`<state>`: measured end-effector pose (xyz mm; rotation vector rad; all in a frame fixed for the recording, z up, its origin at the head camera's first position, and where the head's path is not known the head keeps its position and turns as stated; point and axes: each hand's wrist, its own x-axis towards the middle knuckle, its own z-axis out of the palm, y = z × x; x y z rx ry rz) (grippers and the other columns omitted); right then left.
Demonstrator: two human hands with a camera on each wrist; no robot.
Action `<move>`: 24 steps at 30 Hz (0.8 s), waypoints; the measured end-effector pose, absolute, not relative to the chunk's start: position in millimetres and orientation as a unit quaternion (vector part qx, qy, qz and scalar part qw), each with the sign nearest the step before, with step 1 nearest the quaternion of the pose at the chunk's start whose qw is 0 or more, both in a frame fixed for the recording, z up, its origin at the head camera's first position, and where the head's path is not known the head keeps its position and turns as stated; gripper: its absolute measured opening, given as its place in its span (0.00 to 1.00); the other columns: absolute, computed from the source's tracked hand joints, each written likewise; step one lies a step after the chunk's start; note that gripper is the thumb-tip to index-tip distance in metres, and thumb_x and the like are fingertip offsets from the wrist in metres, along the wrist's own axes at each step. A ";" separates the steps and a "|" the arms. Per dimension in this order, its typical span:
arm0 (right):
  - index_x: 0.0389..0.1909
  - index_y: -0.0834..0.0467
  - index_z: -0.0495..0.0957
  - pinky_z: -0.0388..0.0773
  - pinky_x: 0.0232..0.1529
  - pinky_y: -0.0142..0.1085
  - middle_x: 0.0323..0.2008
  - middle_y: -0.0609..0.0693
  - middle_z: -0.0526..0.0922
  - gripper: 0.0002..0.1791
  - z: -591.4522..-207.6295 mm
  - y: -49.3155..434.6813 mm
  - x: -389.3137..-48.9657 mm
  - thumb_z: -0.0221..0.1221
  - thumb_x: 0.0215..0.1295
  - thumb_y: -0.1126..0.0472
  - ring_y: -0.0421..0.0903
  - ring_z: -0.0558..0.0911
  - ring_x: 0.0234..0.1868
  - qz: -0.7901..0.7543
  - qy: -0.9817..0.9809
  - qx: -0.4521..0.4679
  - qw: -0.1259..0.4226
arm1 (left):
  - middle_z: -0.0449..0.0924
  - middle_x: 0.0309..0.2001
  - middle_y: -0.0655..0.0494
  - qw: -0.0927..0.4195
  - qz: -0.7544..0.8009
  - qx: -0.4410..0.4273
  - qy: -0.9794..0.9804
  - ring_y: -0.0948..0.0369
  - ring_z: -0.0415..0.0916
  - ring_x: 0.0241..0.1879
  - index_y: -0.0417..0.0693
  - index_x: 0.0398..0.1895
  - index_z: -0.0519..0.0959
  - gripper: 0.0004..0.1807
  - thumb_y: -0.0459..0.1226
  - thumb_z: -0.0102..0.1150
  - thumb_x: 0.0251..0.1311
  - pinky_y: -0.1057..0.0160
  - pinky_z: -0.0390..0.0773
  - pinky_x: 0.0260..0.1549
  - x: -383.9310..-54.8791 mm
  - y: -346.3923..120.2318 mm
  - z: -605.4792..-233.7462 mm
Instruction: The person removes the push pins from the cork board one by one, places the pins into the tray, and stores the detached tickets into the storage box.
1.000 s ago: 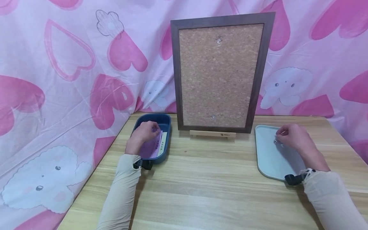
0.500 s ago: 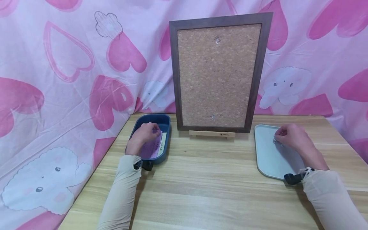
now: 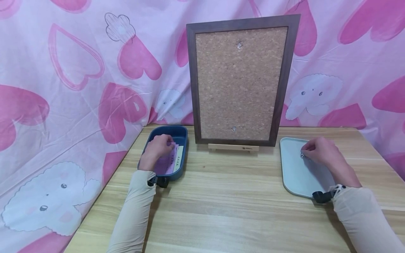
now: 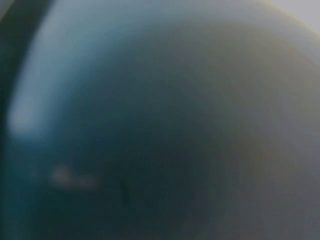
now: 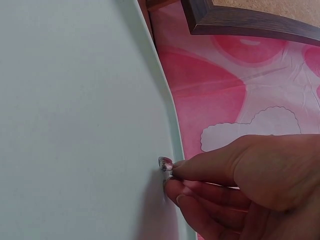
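My left hand (image 3: 156, 150) reaches into a dark blue bin (image 3: 185, 142), its fingertips pinching the upper edge of a purple printed paper slip (image 3: 164, 164). Beside that slip lies a pale yellow-green one (image 3: 179, 158) with printed marks. The left wrist view is only a dark blue blur. Over the pale green tray (image 3: 294, 177), my right hand (image 3: 326, 156) pinches a small clear push pin (image 5: 166, 164) between thumb and fingertips, close above the tray surface.
A cork board (image 3: 238, 84) in a dark brown frame stands upright on a small wooden stand (image 3: 234, 147) between bin and tray. Shiny clear pins (image 3: 239, 45) sit near its top and bottom. A pink heart-patterned cloth (image 3: 76, 116) hangs behind and left of the wooden table (image 3: 221, 203).
The purple slip's upper end has shifted slightly under my left fingertips, showing more of the yellow-green slip. My right hand stays over the tray, its fingertips moving slightly at the pin.
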<state>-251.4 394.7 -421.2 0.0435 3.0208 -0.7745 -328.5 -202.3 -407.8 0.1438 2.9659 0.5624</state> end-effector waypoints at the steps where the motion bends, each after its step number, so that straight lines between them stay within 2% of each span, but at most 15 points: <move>1: 0.48 0.71 0.88 0.84 0.36 0.43 0.41 0.67 0.89 0.13 -421.5 394.7 -251.4 0.68 0.70 0.65 0.56 0.85 0.38 -0.248 0.969 0.014 0.012 | 0.88 0.59 0.45 0.054 0.184 0.044 0.981 0.47 0.83 0.60 0.51 0.51 0.88 0.12 0.45 0.63 0.72 0.36 0.80 0.61 -330.2 -203.5 -409.5; 5: 0.48 0.71 0.88 0.85 0.37 0.45 0.42 0.68 0.90 0.14 -422.3 393.5 -251.7 0.67 0.70 0.64 0.55 0.85 0.39 -0.247 0.969 0.013 0.014 | 0.86 0.62 0.43 0.055 0.191 0.031 0.980 0.46 0.82 0.61 0.48 0.53 0.87 0.13 0.43 0.61 0.74 0.37 0.79 0.64 -323.5 -200.3 -404.2; 9: 0.49 0.71 0.88 0.84 0.36 0.42 0.42 0.68 0.90 0.14 -422.5 392.0 -252.2 0.67 0.71 0.64 0.55 0.85 0.39 -0.247 0.969 0.010 0.013 | 0.84 0.64 0.41 0.058 0.191 0.028 0.979 0.45 0.80 0.63 0.46 0.57 0.85 0.15 0.42 0.58 0.77 0.38 0.77 0.68 -314.6 -196.5 -397.0; 15: 0.52 0.70 0.87 0.80 0.35 0.38 0.44 0.68 0.88 0.16 -421.1 391.7 -251.1 0.67 0.72 0.62 0.58 0.84 0.42 -0.251 0.968 0.016 0.012 | 0.85 0.63 0.42 0.051 0.186 0.031 0.981 0.46 0.81 0.61 0.46 0.55 0.85 0.14 0.42 0.59 0.76 0.39 0.78 0.66 -314.8 -195.6 -396.4; 20: 0.58 0.67 0.84 0.78 0.39 0.42 0.50 0.70 0.85 0.19 -419.2 391.8 -248.7 0.65 0.74 0.58 0.63 0.80 0.47 -0.260 0.965 0.033 0.005 | 0.86 0.60 0.44 0.040 0.184 0.041 0.981 0.47 0.82 0.59 0.45 0.55 0.86 0.14 0.42 0.61 0.75 0.40 0.79 0.65 -315.6 -193.7 -395.7; 24: 0.60 0.65 0.84 0.76 0.39 0.42 0.52 0.69 0.86 0.20 -417.3 387.8 -249.2 0.62 0.77 0.56 0.63 0.80 0.48 -0.259 0.965 0.034 -0.030 | 0.86 0.61 0.43 0.028 0.184 0.047 0.981 0.46 0.82 0.61 0.45 0.56 0.85 0.14 0.42 0.61 0.75 0.39 0.79 0.65 -314.3 -192.3 -392.9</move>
